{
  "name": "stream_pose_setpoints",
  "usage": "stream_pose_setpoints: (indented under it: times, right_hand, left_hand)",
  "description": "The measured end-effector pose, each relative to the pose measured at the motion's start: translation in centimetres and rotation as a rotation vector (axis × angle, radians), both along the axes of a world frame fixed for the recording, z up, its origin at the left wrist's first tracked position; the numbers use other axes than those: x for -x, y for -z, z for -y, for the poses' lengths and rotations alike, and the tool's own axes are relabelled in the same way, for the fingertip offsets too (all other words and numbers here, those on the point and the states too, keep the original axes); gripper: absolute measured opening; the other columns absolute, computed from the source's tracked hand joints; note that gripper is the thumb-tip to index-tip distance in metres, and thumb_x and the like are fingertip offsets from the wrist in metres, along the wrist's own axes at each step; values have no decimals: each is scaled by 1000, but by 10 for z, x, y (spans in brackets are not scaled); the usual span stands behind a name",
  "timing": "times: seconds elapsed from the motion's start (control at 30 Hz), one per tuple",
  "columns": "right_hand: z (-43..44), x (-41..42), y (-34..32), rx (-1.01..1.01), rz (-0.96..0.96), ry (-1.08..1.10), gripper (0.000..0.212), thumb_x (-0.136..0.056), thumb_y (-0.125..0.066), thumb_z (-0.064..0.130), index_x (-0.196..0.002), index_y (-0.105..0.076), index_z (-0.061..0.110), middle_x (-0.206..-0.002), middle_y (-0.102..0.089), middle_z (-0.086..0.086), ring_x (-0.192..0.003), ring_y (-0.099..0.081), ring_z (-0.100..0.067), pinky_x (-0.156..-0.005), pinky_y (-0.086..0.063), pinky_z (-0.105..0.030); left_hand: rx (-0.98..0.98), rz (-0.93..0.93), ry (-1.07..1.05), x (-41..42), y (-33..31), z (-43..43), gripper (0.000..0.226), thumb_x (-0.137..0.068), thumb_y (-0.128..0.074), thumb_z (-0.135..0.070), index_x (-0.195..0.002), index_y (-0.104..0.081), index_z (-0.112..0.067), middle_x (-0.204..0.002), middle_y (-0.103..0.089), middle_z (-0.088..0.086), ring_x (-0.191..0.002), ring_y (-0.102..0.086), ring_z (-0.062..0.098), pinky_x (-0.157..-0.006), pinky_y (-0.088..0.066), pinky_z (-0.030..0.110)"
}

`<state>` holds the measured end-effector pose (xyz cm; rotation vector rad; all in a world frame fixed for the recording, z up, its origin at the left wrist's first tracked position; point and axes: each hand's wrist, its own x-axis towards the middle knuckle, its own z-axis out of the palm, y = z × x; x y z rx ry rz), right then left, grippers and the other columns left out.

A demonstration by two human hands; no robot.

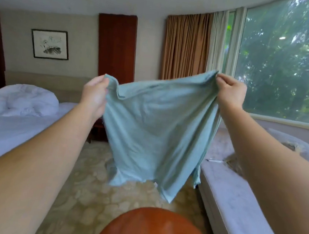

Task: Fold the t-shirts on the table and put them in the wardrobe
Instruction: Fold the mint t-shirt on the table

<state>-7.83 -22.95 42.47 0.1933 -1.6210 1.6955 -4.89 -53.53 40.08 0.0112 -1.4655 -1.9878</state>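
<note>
Pinching its top corners, left hand (94, 92) and right hand (229, 90) hold the t-shirt (156, 128) hanging downward.

One t-shirt (156, 128); two hands: left hand (94, 92) and right hand (229, 90). Two beds: left bed (13, 135), right bed (236, 203). One table (156, 232), one picture (50, 44), one duvet (22, 101); two curtains: brown curtain (186, 47), white curtain (217, 43).
</note>
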Motion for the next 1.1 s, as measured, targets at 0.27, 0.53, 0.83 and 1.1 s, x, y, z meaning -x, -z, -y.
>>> stream_pose_setpoints:
  times: [0.27, 0.53, 0.83, 1.1]
  right_hand:
    - [-70, -22, 131, -61, 374, -104, 17, -95, -59, 4, -108, -69, 4, -94, -68, -15, -49, -66, -9, -54, -55, -17]
    - [-106, -93, 216, -343, 627, -92, 23, -91, -65, 7, -112, -70, 0, -84, -64, -3, -65, -55, -7, -51, -40, -15]
    - [-109, -148, 257, -545, 1058, -508, 25, -97, -55, 9, -118, -62, -3, -108, -60, -15, -95, -58, -26, -58, -55, -21]
    - [-110, -159, 319, -1000, 1378, -366, 28, -99, -53, 20, -118, -60, 0, -102, -71, -13, -83, -66, -24, -76, -50, -31]
  left_hand:
    - [48, 297, -83, -41, 108, -4, 21, -102, -46, -17, -120, -56, -21, -85, -58, -4, -70, -55, 6, -57, -38, 18]
    - [487, 465, -187, -106, 191, 2, 27, -96, -57, -14, -119, -66, -2, -120, -64, 13, -105, -58, 22, -82, -39, 23]
    - [850, 1101, 504, -168, 231, 9, 20, -99, -54, -16, -113, -65, -8, -82, -67, 3, -68, -49, 12, -54, -29, 22]
    - [1271, 1403, 543, -159, 278, -3, 50, -97, -49, -51, -127, -55, -12, -119, -67, 3, -100, -65, 15, -81, -47, 26]
